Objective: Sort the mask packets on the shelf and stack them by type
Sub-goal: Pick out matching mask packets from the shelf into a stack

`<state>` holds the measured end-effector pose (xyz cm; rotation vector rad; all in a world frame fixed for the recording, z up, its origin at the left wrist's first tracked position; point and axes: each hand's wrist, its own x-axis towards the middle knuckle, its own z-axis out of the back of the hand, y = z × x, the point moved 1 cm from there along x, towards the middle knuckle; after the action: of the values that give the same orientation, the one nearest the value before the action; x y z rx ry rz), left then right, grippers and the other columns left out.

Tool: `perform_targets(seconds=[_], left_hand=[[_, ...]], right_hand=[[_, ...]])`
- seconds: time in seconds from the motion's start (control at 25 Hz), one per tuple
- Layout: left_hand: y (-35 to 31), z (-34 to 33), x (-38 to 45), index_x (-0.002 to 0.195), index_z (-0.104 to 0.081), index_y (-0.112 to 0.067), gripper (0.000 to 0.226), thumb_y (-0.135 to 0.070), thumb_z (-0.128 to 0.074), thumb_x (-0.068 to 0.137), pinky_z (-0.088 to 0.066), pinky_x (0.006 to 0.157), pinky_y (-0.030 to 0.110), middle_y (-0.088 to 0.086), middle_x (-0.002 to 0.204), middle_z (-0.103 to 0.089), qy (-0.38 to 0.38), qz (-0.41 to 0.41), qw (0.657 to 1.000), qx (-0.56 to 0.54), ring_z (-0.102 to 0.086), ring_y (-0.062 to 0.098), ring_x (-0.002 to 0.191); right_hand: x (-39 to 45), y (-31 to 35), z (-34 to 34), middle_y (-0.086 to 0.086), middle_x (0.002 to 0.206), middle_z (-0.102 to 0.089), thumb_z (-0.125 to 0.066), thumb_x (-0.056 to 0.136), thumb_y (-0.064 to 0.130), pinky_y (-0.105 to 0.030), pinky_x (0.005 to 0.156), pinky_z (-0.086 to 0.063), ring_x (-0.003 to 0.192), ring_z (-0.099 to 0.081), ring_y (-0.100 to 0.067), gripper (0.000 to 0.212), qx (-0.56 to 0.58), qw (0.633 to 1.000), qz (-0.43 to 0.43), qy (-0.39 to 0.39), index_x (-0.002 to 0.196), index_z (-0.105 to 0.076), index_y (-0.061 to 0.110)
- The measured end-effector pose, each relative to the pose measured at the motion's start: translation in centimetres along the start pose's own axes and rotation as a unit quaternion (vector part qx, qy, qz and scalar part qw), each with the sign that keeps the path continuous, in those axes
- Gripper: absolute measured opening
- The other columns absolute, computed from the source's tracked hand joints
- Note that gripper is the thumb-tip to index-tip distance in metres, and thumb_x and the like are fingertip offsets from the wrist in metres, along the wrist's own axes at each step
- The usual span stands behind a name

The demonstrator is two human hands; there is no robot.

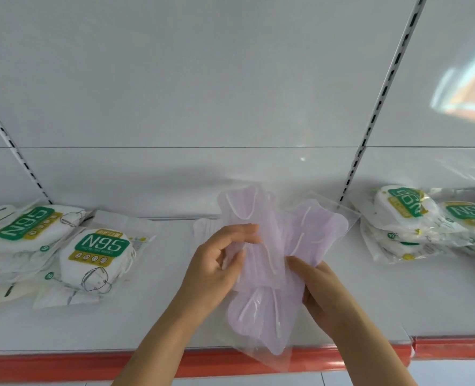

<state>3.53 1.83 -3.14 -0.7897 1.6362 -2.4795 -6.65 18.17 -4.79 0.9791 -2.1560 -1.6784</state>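
Far left, on the white shelf [370,296]: a loose heap of N95 packets [27,232], overlapping and askew, green labels upward. Just right of it, an N95 packet [98,260] lying flat over other white packets, label facing the viewer.

Centre, above the shelf's front half: left hand [217,270], fingers curled, its grip pinching the left edge of the lilac mask packets [264,274]. These are clear bags of pale purple masks with white ear loops, several fanned out together; how many cannot be told. The upper ends spread toward the back panel [230,79], and the lower end overhangs the red shelf edge [63,363].

Right of centre: right hand [318,291], grip clamped on the right edge of the same lilac bundle, thumb on top.

Far right, past the slotted upright [370,129]: a stack of N95 packets [406,218], labels turned away from the viewer, with further packets beside it running out of frame.
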Motion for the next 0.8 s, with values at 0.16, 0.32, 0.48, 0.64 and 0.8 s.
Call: perform_targets(seconds=[0.16,0.32,0.48,0.64,0.8], left_hand=[[-0.1,-1.8,0.6,0.126,-0.064,-0.029,0.051,0.008,-0.056,0.091,-0.03,0.116,0.019,-0.018,0.152,-0.04,0.049,-0.091,0.986,0.133,-0.033,0.002,0.145],[0.7,-2.1,1.2,0.158,-0.015,-0.035,0.093,-0.034,-0.075,0.087,-0.018,0.12,0.026,-0.012,0.166,-0.008,-0.024,-0.028,0.974,0.222,-0.008,0.004,0.152],[-1.2,-1.0,2.4,0.139,-0.053,-0.023,0.057,-0.03,-0.075,0.087,-0.052,0.093,0.02,-0.012,0.124,-0.07,0.092,0.138,0.985,-0.056,-0.066,0.002,0.112],[-2.8,-1.3,3.4,0.112,-0.067,-0.028,0.023,-0.026,-0.073,0.09,-0.051,0.074,0.015,-0.021,0.09,-0.075,0.025,0.061,0.997,-0.037,-0.069,-0.004,0.084],[-2.1,-2.5,4.2,0.132,-0.048,-0.04,0.061,-0.034,-0.082,0.081,-0.052,0.089,0.017,-0.025,0.122,-0.062,0.018,0.065,0.995,-0.071,-0.057,-0.009,0.116]], right_hand=[[-0.9,0.6,-0.8,-0.008,0.128,-0.068,-0.044,0.101,0.043,-0.047,0.102,-0.046,0.12,-0.064,-0.026,0.044,0.055,0.997,0.009,0.054,0.137,-0.056,0.021],[-0.5,0.3,-0.3,-0.018,0.118,-0.071,-0.064,0.092,0.008,-0.047,0.093,-0.056,0.11,-0.068,-0.036,0.038,0.011,0.997,0.067,0.024,0.13,-0.061,0.006],[-0.9,4.2,-0.1,-0.011,0.111,-0.075,-0.073,0.083,0.013,-0.038,0.088,-0.058,0.106,-0.071,-0.028,0.037,-0.11,0.986,0.116,0.054,0.12,-0.068,0.01],[-0.5,7.9,0.1,0.0,0.097,-0.078,-0.088,0.069,0.03,-0.022,0.074,-0.057,0.095,-0.074,-0.018,0.043,-0.197,0.955,0.221,0.011,0.107,-0.071,0.018],[0.6,6.5,0.5,0.008,0.127,-0.066,-0.089,0.059,0.039,-0.03,0.095,-0.052,0.118,-0.063,-0.01,0.109,-0.184,0.958,0.222,0.005,0.151,-0.03,0.035]])
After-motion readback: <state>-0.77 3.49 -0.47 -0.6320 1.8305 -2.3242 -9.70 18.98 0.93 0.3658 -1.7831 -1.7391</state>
